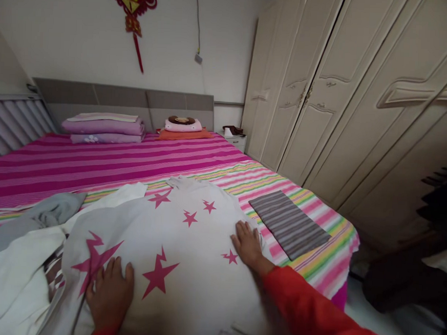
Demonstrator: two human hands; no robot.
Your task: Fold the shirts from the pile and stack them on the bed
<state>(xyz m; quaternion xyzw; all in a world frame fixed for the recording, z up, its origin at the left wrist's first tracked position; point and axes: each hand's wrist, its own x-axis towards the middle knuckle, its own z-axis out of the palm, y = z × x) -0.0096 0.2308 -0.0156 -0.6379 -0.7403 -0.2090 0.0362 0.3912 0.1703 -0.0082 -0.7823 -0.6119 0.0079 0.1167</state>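
Pink stars on white, laid over a bed of stripes.

The cloth [191, 254] was white, scattered with pink stars large and small. The sheet [99, 163] under it ran in magenta and white stripes, turning to bands of pink, green, yellow and orange towards the foot. A folded towel [287, 223] on it was striped in pale and dark grey. The sleeve [314, 307] over the cloth was bright red. At the left lay a plain grey garment [49, 212] and plain white fabric [18, 272]. At the head, the blankets [103, 126] were lilac, a pillow [184, 134] orange, a cushion [183, 123] pink with a brown patch. The headboard [119, 98] was grey, the wardrobe [339, 93] cream, the ornament [132, 3] red and gold.
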